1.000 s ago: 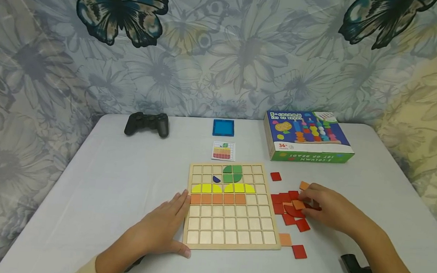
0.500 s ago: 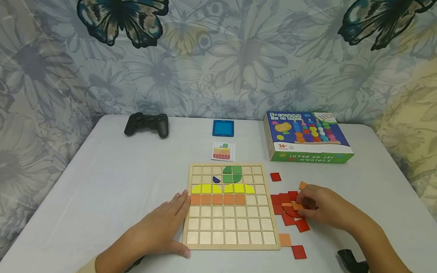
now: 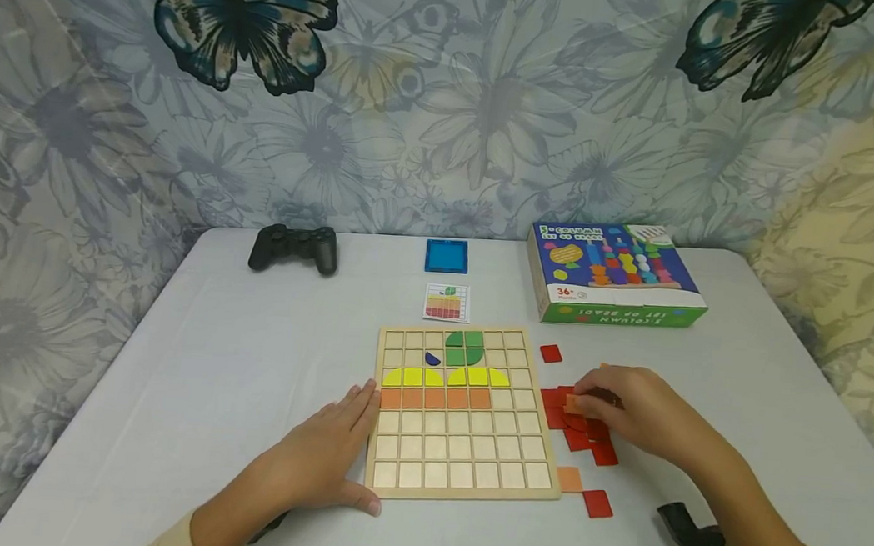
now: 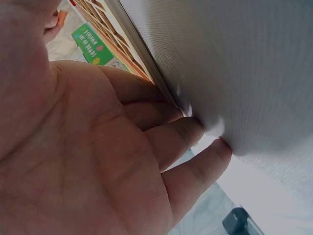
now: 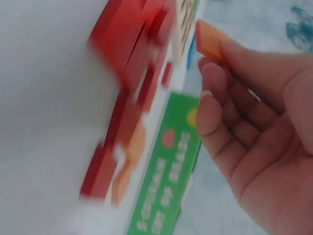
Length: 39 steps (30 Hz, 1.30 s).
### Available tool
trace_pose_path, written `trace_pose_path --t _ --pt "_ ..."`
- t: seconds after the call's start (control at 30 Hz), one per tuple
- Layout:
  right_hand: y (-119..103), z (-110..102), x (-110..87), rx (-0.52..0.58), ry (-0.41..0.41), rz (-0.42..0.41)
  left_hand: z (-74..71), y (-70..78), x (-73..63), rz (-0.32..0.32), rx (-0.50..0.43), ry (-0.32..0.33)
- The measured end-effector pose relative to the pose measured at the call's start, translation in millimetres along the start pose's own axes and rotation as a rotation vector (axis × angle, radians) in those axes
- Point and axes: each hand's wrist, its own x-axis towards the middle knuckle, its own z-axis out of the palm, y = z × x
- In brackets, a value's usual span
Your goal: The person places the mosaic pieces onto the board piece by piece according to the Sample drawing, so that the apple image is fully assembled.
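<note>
My right hand (image 3: 646, 413) pinches an orange square tile (image 5: 210, 41) between thumb and fingers, above a pile of red tiles (image 3: 577, 440) right of the board. The wooden grid board (image 3: 461, 497) lies flat in front. On it sit green tiles (image 3: 466, 348) shaped like a leaf, a small dark blue piece (image 3: 432, 360), a row of yellow tiles (image 3: 413, 378) and a row of orange tiles (image 3: 435, 398) beneath. My left hand (image 3: 324, 454) rests with extended fingers against the board's left edge; its fingertips (image 4: 222, 147) touch the white tablecloth.
A pattern card (image 3: 447, 303) and a blue square tray (image 3: 446, 257) lie behind the board. At the back stand a game controller (image 3: 293, 249) and a bead-set box (image 3: 617, 276). A loose orange tile (image 3: 569, 480) and red tile (image 3: 598, 504) lie near the board's lower right.
My right hand has drawn an orange tile from the pile and shifted slightly left toward the board. Some red tiles in the pile moved a little. My left hand stays still.
</note>
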Motion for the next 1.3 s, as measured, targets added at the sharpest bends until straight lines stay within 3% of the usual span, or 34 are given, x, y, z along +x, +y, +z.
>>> trace_pose_path --t 0.13,0.27,0.63,0.9,1.3 --pt "-11.2 7.7 11.9 0.103 0.010 0.036 -0.2 0.2 0.4 -0.003 0.002 -0.003" --pt "-19.0 17.7 22.9 0.156 0.008 0.022 -0.5 0.6 1.1 0.000 -0.002 -0.007" --pt "-37.4 40.3 49.9 0.165 -0.035 -0.023 -1.6 2.7 0.4 -0.003 -0.008 -0.014" --pt "-51.6 45.3 55.4 0.050 -0.023 0.017 -2.0 3.7 1.1 -0.001 -0.010 -0.009" --pt "-68.8 54.8 40.9 -0.172 -0.021 0.050 -1.6 0.0 0.0 -0.011 -0.008 -0.018"
